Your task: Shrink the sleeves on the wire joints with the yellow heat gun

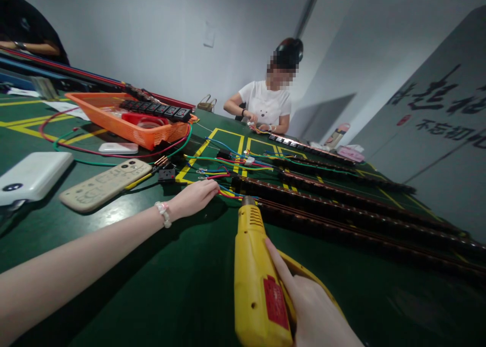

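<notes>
My right hand [311, 301] is wrapped round a yellow heat gun [252, 266], its index finger lying along the casing. The gun's metal nozzle [248, 200] points away from me, close to the coloured wires [231, 194] at the near end of a long dark strip [304, 218]. Left of the nozzle, my left hand [197, 198] pinches those wires, with fingers closed; a beaded bracelet [163, 214] circles the wrist. Further wire bundles [216, 175] with metal terminals lie just beyond my left hand.
An orange basket [152, 134] holds a row of black sockets [155, 109]. A phone [104, 185], a white power bank [36, 177] and a black block [166, 174] lie at left. More dark strips [360, 200] stretch right. Across the green table [182, 286] sits a person [266, 104]; another is far left.
</notes>
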### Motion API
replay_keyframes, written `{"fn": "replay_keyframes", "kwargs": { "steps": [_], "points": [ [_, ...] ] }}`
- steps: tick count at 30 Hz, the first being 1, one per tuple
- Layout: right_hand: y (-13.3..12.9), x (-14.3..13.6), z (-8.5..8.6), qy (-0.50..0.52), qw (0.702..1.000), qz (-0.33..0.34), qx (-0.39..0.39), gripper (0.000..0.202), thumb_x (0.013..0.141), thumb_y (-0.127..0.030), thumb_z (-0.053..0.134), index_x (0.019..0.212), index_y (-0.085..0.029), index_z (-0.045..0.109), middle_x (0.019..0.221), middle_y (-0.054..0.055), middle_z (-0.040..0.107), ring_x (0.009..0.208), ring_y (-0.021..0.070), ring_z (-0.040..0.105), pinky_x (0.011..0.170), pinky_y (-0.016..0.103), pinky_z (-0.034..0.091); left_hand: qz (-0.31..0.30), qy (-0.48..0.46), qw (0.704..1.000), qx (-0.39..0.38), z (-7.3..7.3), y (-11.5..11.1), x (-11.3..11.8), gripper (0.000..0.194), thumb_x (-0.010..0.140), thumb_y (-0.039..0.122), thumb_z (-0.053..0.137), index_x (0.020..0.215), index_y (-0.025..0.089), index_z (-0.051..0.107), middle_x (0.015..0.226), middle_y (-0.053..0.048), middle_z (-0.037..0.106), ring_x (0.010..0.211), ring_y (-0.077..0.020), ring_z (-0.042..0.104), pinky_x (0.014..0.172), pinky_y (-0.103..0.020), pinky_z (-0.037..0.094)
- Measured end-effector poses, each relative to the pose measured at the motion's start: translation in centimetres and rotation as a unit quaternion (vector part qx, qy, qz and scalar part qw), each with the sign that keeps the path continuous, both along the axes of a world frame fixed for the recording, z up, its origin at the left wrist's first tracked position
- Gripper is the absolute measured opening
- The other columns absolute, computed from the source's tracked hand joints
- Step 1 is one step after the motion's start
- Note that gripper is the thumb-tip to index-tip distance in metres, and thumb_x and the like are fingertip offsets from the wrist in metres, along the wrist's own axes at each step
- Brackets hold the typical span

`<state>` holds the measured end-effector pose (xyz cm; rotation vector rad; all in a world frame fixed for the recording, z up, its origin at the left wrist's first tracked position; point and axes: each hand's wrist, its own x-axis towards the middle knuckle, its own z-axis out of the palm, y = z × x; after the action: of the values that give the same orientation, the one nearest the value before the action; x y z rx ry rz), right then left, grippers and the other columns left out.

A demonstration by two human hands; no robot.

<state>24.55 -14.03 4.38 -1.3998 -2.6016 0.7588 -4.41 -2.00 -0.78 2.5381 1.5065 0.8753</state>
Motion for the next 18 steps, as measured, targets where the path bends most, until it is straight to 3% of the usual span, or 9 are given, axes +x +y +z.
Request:
{"fn": "replay_keyframes", "kwargs": {
  "steps": [9,14,18],
  "points": [
    [-0.01,0.51,-0.14,-0.053,0.998,-0.014,-0.011,0.131,0.048,-0.052,0.073,0.140,-0.019,-0.015,0.092,0.006,0.062,0.080,0.0276,0.060,0.071,0.038,0.046,-0.006,-0.085,0.996,0.018,-0.25,0.33,-0.24,0.019,0.088,0.025,0.037,0.091,0.018,0.054,0.091,-0.003,0.059,0.085,-0.0139,0.055,0.075,-0.028,0.043],
    [-0.15,0.46,0.03,-0.039,0.999,-0.011,0.011,0.123,0.054,-0.047,0.070,0.140,-0.018,-0.012,0.108,0.010,0.059,0.094,0.0293,0.058,0.079,0.038,0.044,-0.007,-0.155,0.987,0.029,-0.33,0.80,-0.44,0.018,0.086,0.027,0.042,0.084,0.016,0.056,0.082,-0.003,0.060,0.075,-0.0124,0.055,0.069,-0.025,0.044],
    [-0.37,-0.17,-0.47,-0.016,1.000,-0.011,0.021,0.125,0.050,-0.046,0.071,0.141,-0.017,-0.010,0.105,0.009,0.060,0.091,0.0290,0.058,0.078,0.037,0.045,-0.003,-0.157,0.987,0.025,-0.35,0.85,-0.40,0.019,0.085,0.027,0.043,0.083,0.016,0.057,0.080,-0.003,0.061,0.074,-0.0129,0.055,0.067,-0.025,0.043]
  ]
}}
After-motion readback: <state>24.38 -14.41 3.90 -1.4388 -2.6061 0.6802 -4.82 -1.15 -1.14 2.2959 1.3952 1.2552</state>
